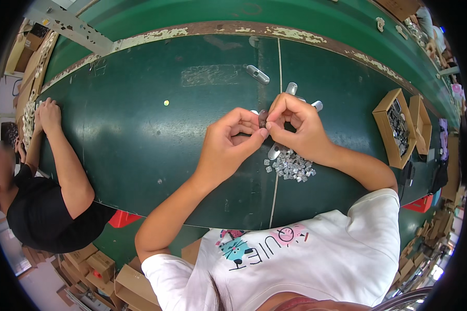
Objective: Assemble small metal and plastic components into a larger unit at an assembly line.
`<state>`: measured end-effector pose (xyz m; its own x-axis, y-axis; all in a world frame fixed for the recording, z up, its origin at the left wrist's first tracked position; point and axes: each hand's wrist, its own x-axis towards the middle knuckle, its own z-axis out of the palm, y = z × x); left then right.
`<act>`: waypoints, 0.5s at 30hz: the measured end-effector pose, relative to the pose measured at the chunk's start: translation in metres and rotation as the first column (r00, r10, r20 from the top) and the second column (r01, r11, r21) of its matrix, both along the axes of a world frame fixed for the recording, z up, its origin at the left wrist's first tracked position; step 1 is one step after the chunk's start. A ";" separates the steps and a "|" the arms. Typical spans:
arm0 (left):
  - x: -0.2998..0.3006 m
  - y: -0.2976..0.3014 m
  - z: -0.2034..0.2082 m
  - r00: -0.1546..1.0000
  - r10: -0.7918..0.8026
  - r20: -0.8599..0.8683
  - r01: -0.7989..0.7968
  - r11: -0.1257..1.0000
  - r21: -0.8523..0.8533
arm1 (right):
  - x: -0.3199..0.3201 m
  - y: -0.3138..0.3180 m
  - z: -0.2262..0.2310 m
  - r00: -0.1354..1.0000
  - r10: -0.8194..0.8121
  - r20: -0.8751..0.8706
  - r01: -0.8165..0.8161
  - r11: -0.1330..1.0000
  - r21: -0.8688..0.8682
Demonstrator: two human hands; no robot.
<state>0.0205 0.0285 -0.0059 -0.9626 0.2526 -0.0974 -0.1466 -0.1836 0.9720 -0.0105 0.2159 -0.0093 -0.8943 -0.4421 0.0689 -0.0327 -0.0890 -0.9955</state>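
Above the dark green table (135, 140), both my hands meet at a small dark, rounded oblong piece (263, 118), too small to name by kind. My left hand (229, 139) pinches it between thumb and fingers from the left. The fingertips of my right hand (300, 124) close on its right side. Just below my right hand lies a pile of small clear, square-looking pieces (294, 167). A silver oblong part (274, 152) sits at the pile's upper left edge. Other silver oblong parts lie beyond my hands, one (258, 74) farther off and one (291, 88) behind my right fingers.
On the right stand an open cardboard box (388, 116) of dark and silver parts and a second cardboard box (420, 124). A co-worker in black (52, 202) leans on the table at the left. A small yellowish dot (166, 102) marks the tabletop. A metal post (78, 28) rises at the far left.
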 end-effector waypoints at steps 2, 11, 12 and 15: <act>0.000 0.001 0.000 1.000 -0.001 0.008 0.001 1.000 -0.005 | 0.000 0.002 0.001 0.983 0.039 -0.181 -0.012 0.989 0.149; -0.002 0.005 -0.001 0.997 0.025 0.076 -0.033 0.994 0.105 | -0.004 0.002 0.003 0.869 0.017 -0.494 0.126 0.959 0.255; -0.002 0.005 -0.002 0.998 0.036 0.055 -0.041 0.995 0.088 | -0.005 0.003 0.004 0.868 0.021 -0.495 0.123 0.959 0.255; -0.002 0.003 -0.002 0.999 0.036 0.029 -0.038 0.997 0.067 | -0.008 0.002 0.009 0.826 0.095 -0.555 0.083 0.954 0.287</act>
<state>0.0182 0.0311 -0.0076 -0.9686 0.2240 -0.1079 -0.1651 -0.2548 0.9528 -0.0185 0.2175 -0.0002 -0.7373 -0.5263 0.4235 -0.5890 0.1939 -0.7845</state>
